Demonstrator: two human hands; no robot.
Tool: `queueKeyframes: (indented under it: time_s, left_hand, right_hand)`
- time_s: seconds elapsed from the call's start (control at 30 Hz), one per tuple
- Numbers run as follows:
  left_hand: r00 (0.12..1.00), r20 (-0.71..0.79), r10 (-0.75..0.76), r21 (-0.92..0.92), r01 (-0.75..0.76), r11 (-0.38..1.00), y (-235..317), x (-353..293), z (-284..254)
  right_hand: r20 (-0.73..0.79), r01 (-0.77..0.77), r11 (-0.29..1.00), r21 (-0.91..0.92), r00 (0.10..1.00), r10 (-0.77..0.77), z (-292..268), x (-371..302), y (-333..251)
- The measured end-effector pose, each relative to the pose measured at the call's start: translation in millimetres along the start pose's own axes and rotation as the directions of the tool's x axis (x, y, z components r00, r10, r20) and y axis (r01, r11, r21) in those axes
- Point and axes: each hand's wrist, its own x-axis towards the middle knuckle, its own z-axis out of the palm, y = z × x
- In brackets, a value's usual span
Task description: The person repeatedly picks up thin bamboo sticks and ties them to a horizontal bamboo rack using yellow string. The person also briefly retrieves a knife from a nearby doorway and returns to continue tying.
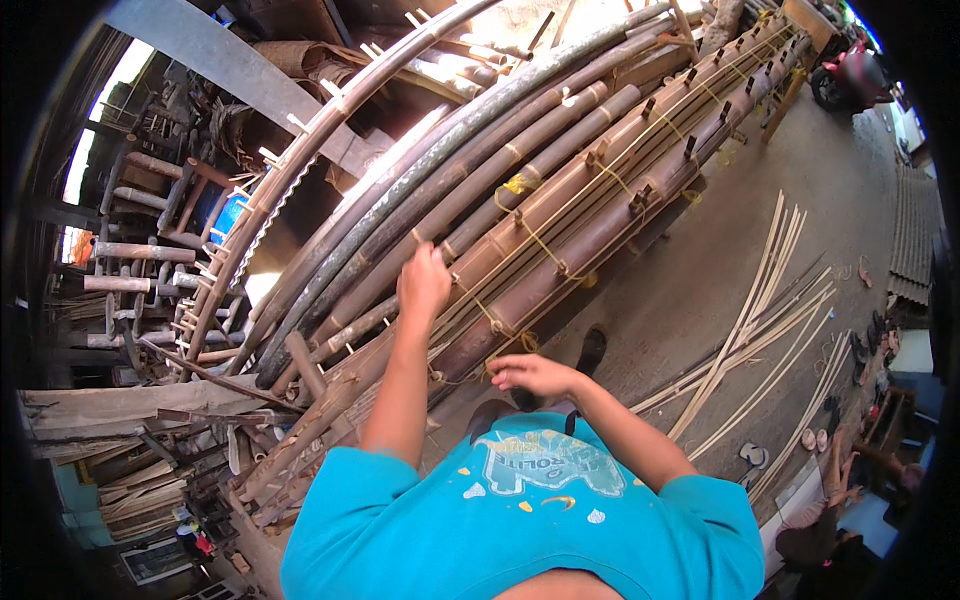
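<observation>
My left hand point(424, 285) reaches over a long bundle of bamboo poles, its fingers pinched together beside a brown bamboo pole point(470, 212). What they hold, if anything, is too small to make out. My right hand point(535, 375) is lower and nearer my body, its fingers loosely bent and apart, close to a thin yellow cord point(541, 246). That cord laces along a thick reddish-brown bamboo pole point(520, 295) and the split bamboo strips point(480, 285) beside it. Short dark pegs point(640, 203) stick up along these lengths.
A curved bamboo pole with pale pegs point(330, 112) rises at the left. Thin bamboo strips point(765, 300) lie on the concrete floor point(800, 215) to the right. Bamboo frames point(140, 252) are piled at far left. A motorbike point(850, 78) stands at far right, and sandals point(754, 456) lie nearer.
</observation>
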Motion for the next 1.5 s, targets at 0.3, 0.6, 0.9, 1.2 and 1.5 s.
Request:
queueKeyframes:
  time_s: [0.3,0.6,0.9,1.2,1.5]
  left_hand:
    - [0.924,-0.233,0.303,-0.216,-0.353,0.911,-71,-76,87]
    - [0.972,0.234,-0.008,-0.289,0.078,0.954,-18,-66,24]
    - [0.999,-0.036,0.011,-0.321,-0.022,0.947,-10,-73,28]
    - [0.89,-0.455,-0.02,-0.258,-0.11,0.96,-36,42,32]
    - [0.992,-0.129,-0.013,-0.199,-0.013,0.98,-87,-17,-43]
  right_hand:
    - [-0.765,0.48,0.852,-0.211,0.461,-0.45,102,120,-112]
    - [-0.227,-0.348,-0.089,-0.933,0.763,-0.606,-21,167,-135]
    - [0.321,0.422,0.173,-0.89,0.849,-0.419,-11,22,-38]
    - [0.15,0.354,0.292,-0.889,0.826,-0.544,6,20,-46]
    - [0.039,0.199,0.379,-0.904,0.92,-0.389,81,21,-37]
